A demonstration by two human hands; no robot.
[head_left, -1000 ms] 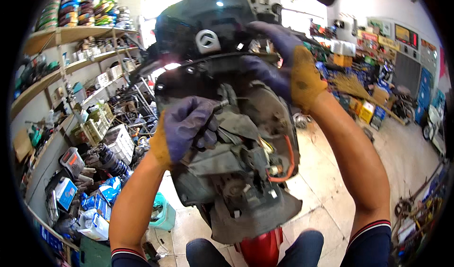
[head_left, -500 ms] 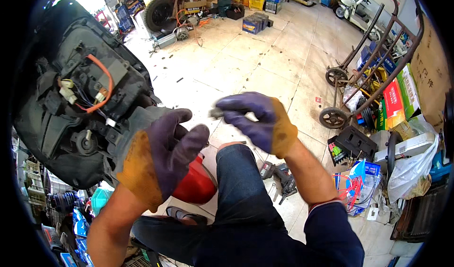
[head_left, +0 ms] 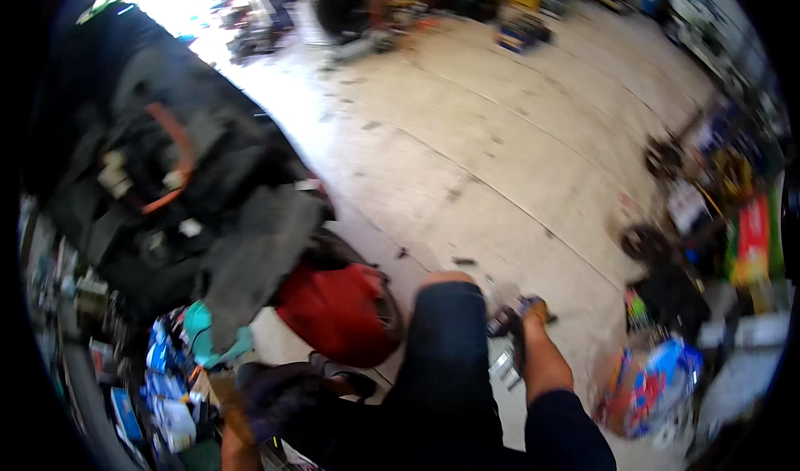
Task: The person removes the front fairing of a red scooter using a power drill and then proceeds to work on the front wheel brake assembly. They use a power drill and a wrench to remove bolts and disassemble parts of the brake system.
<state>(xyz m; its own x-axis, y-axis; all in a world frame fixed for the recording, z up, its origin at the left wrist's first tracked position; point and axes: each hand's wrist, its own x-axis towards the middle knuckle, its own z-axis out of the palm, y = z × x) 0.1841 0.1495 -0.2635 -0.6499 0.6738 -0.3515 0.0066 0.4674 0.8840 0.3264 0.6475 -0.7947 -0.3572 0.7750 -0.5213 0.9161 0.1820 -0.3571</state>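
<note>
Floor tiles (head_left: 467, 129), pale and flecked with dark bits, spread across the middle of the view, softened by motion blur; low on them, right of the bent right knee (head_left: 446, 325), lies a dark power tool (head_left: 502, 322); the right hand (head_left: 535, 308), in a purple glove with a yellow cuff, reaches down to it, fingers seemingly touching, though blur hides whether they are closed around it; a few pale metal pieces (head_left: 504, 367) lie on the tiles just below the tool. The left hand (head_left: 279, 400), gloved alike, is well apart from the right one, low at the left near the person's left leg; one cannot tell whether its fingers are curled or hold anything. To the left stands a black vehicle body (head_left: 221, 179), its dusty inner side exposed; an orange tube (head_left: 177, 150) curves across it beside a whitish connector (head_left: 115, 175); a grey flap (head_left: 258, 246) hangs from its lower end, next to a red fender (head_left: 333, 313); a teal bin (head_left: 204, 338) sits under the flap; at the far right, a clear bag (head_left: 658, 383) with blue and red contents rests on the floor.
</note>
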